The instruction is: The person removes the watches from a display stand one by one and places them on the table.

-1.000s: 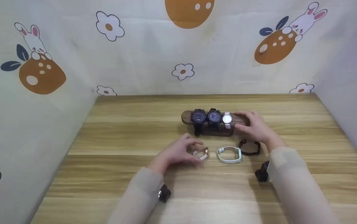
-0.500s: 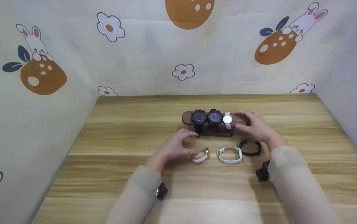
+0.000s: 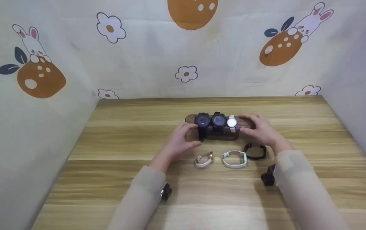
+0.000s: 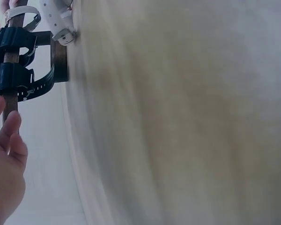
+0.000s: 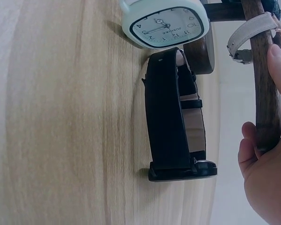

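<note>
A dark wooden watch stand (image 3: pixel 223 135) carries two black watches (image 3: pixel 203 120) (image 3: pixel 218 120) and a white-strapped watch (image 3: pixel 232 122). My right hand (image 3: pixel 263 131) grips the stand's right end, thumb in front and fingers behind. At the left end my left hand (image 3: pixel 178 140) is spread in a C shape around the bar, its thumb lower and apart from the fingertips; whether it touches the bar is unclear. In front of the stand lie a small white-strapped watch (image 3: pixel 204 160), a mint-green watch (image 3: pixel 234 159) and a black-strapped watch (image 5: pixel 171 117).
The wood-grain table (image 3: pixel 122 134) meets a patterned cloth wall (image 3: pixel 148 64) behind and at both sides. Black wrist cameras (image 3: pixel 268 175) hang below both sleeves. The loose watches lie between the forearms, close to the stand.
My left hand has moved from the small white-strapped watch up and away to the stand's left end, leaving that watch on the table. The right hand stays on the stand.
</note>
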Demonstrator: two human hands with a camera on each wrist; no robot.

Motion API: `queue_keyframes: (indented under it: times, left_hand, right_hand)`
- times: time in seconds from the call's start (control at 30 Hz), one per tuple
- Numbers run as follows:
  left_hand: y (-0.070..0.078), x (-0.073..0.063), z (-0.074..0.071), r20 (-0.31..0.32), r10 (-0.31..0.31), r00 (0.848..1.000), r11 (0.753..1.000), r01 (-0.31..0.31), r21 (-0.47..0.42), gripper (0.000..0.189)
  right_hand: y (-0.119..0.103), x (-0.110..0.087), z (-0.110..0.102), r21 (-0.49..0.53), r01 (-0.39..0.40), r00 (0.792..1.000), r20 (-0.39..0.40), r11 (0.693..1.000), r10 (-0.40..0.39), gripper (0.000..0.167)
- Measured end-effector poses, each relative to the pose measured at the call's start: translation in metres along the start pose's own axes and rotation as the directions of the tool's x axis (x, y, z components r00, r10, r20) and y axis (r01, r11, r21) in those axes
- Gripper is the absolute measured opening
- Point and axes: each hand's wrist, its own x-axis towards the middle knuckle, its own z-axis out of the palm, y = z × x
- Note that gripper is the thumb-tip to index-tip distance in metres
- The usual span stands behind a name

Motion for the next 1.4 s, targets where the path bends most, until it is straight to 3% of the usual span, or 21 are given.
queue_keyframes:
  times: [0.17,0.53,0.77,1.03,1.4]
  left_hand:
    - [0.003,0.009,-0.001,-0.091,-0.014,0.996,0.999,0.018,0.037,0.062]
    - [-0.002,0.020,0.002,-0.113,-0.071,0.991,0.992,0.082,0.099,0.067]
    - [0.001,0.031,0.001,-0.077,-0.142,0.987,0.985,0.148,0.090,0.075]
    - [0.001,0.043,0.000,0.036,-0.171,0.985,0.985,0.170,0.042,0.083]
    - [0.003,0.054,-0.005,0.108,-0.094,0.990,0.995,0.097,-0.030,0.079]
  right_hand:
    - [0.000,-0.001,-0.001,-0.005,0.011,1.000,-0.002,1.000,-0.011,0.060]
    - [0.004,0.000,0.002,0.026,-0.009,1.000,-0.006,1.000,0.009,0.059]
    - [0.006,0.000,-0.001,0.020,-0.019,1.000,0.005,1.000,0.019,0.061]
    - [0.005,0.000,-0.001,0.018,-0.023,1.000,0.008,1.000,0.023,0.059]
    - [0.002,0.002,0.003,0.019,-0.003,1.000,-0.009,1.000,0.003,0.060]
